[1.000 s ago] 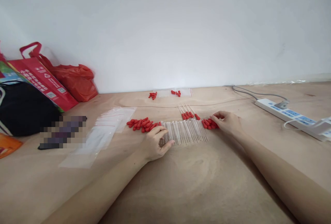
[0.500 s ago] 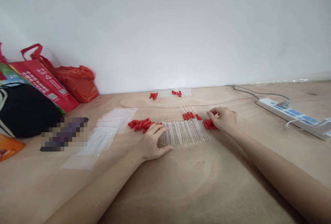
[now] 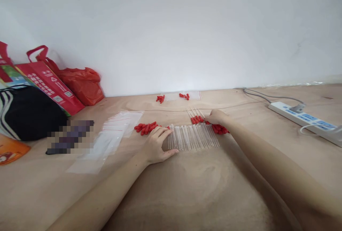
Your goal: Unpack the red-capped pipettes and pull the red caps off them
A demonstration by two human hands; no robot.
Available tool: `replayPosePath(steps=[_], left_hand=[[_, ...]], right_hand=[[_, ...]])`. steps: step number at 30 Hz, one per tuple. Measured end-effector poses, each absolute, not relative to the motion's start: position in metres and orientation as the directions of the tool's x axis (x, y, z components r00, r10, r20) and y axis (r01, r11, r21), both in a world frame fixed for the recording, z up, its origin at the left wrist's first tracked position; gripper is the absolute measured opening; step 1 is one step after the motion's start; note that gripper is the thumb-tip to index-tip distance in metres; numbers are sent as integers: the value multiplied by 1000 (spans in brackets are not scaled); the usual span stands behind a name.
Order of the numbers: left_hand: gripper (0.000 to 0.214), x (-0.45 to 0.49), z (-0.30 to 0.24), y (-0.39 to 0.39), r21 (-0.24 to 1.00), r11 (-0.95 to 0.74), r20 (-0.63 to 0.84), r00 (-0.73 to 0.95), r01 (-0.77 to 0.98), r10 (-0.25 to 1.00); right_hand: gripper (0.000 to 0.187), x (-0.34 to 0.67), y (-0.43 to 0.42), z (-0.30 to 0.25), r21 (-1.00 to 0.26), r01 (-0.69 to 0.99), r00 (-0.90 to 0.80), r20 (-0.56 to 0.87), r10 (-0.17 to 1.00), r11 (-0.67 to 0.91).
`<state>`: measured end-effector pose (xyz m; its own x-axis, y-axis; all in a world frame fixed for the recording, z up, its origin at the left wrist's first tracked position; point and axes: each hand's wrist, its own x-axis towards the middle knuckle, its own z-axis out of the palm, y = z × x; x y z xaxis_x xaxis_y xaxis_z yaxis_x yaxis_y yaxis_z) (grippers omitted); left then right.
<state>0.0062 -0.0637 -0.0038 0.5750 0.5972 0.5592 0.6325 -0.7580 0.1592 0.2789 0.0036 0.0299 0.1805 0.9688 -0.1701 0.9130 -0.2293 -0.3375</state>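
A row of clear glass dropper tubes (image 3: 192,137) lies side by side on the wooden table. My left hand (image 3: 157,143) rests at the row's left end, thumb and fingers apart, beside a pile of red rubber bulbs (image 3: 144,128). Just beyond the row, several droppers fitted with red bulbs (image 3: 197,119) lie with their thin tips pointing away. My right hand (image 3: 217,117) is closed at the rightmost of these droppers, fingertips on its red bulb, partly hiding it. A second heap of red bulbs (image 3: 219,129) lies under and beside my right wrist.
Clear zip bags (image 3: 113,135) lie spread out at left, near a blurred dark item (image 3: 71,136). Red bags (image 3: 82,85) and a black bag (image 3: 29,113) stand farther left. A power strip (image 3: 304,117) sits at right. Bagged red bulbs (image 3: 184,96) lie by the wall.
My right hand has moved left from the right heap of bulbs to the rightmost fitted dropper. My left hand stays at the end of the tube row. The view has shifted slightly.
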Motion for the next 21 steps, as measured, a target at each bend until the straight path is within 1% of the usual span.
replayPosePath(steps=[3, 5, 6, 7, 8, 9, 11, 13, 14, 16, 18, 19, 21], left_hand=[[50, 7, -1, -65, 139, -749, 575, 563, 648, 594], [42, 8, 1, -65, 113, -731, 599, 541, 673, 590], [40, 9, 1, -66, 92, -719, 621, 525, 689, 582], [40, 10, 2, -67, 66, -704, 650, 504, 707, 568], [42, 12, 3, -68, 34, -687, 684, 484, 726, 546], [46, 14, 4, -69, -3, -670, 718, 468, 742, 516], [49, 18, 6, -73, -96, -643, 763, 471, 760, 442], [43, 24, 7, -79, -209, -640, 770, 528, 740, 359], [35, 27, 8, -81, -266, -646, 760, 568, 716, 316], [19, 32, 7, -86, -354, -658, 732, 635, 664, 248], [9, 36, 6, -89, -400, -664, 702, 677, 632, 222], [11, 37, 5, -89, -408, -667, 688, 691, 623, 224], [16, 37, 2, -89, -401, -683, 666, 706, 610, 240]], right_hand=[[26, 278, -7, 39, -334, 918, 187, -109, 976, -213], [22, 279, -20, 40, -354, 925, 154, 24, 988, -136], [20, 279, -29, 38, -367, 930, 108, 184, 977, -33], [17, 278, -38, 35, -351, 930, 17, 346, 938, 113], [16, 277, -48, 29, -290, 923, -93, 467, 879, 252], [15, 274, -59, 23, -214, 910, -186, 555, 811, 355], [16, 266, -79, 9, -66, 868, -330, 664, 671, 492], [16, 257, -95, -4, 32, 809, -427, 719, 549, 588], [16, 253, -100, -8, 60, 784, -451, 739, 501, 617], [14, 246, -107, -14, 75, 739, -479, 758, 443, 670], [10, 242, -109, -15, 42, 716, -472, 765, 438, 697], [7, 242, -109, -15, 19, 716, -463, 762, 453, 698], [12, 242, -108, -15, -12, 723, -454, 746, 488, 691]])
